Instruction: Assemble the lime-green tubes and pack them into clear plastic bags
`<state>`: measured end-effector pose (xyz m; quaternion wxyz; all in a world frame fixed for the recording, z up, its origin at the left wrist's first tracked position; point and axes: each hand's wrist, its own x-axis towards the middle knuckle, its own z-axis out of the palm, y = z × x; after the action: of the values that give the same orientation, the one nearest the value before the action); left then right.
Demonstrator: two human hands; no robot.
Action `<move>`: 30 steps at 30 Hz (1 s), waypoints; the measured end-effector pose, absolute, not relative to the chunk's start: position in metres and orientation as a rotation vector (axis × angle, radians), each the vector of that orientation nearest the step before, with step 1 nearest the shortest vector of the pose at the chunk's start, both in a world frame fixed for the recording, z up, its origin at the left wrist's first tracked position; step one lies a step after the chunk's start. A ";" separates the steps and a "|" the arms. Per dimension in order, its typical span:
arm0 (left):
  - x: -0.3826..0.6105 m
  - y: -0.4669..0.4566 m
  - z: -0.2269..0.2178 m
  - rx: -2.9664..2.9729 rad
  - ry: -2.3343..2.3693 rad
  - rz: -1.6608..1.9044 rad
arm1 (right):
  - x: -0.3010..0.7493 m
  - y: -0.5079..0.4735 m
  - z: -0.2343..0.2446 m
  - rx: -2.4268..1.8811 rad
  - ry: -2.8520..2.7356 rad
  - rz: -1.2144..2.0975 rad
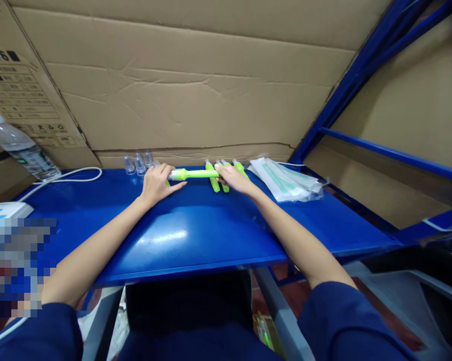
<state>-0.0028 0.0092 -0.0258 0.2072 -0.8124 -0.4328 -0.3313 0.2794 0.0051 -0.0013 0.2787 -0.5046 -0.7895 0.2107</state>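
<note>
Brown cardboard walls stood behind a shiny blue worktop (195, 235), whose near half lay bare. Both hands held one long green tube (195, 174) at the far edge: left hand (156, 183) closed on its left end, right hand (233, 179) pinching its right end. More green tubes (213, 183) and clear caps (137, 164) lay close.

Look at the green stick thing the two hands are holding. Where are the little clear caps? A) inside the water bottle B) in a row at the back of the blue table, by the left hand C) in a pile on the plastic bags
B: the clear caps stand in a row at the back edge of the blue table, just behind the left hand, against the cardboard.
</note>
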 end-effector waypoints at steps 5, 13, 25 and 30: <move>-0.002 0.009 -0.027 -2.263 -1.174 -0.851 | 0.277 0.006 -0.008 -1.322 -2.032 0.712; -0.006 0.012 -0.025 -2.220 -1.244 -0.702 | 0.279 0.000 -0.002 -1.068 -2.178 0.418; -0.009 0.013 -0.022 -2.278 -1.278 -0.549 | 0.272 -0.009 -0.011 -1.240 -2.448 -0.183; -0.012 0.016 -0.023 -2.297 -1.256 -0.569 | 0.262 -0.015 -0.015 -1.380 -2.529 -0.159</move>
<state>-0.0122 0.0165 -0.0231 0.2291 -0.8346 -0.4562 -0.2069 0.2617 -0.0148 -0.0148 0.1280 -0.4742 -0.8693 -0.0547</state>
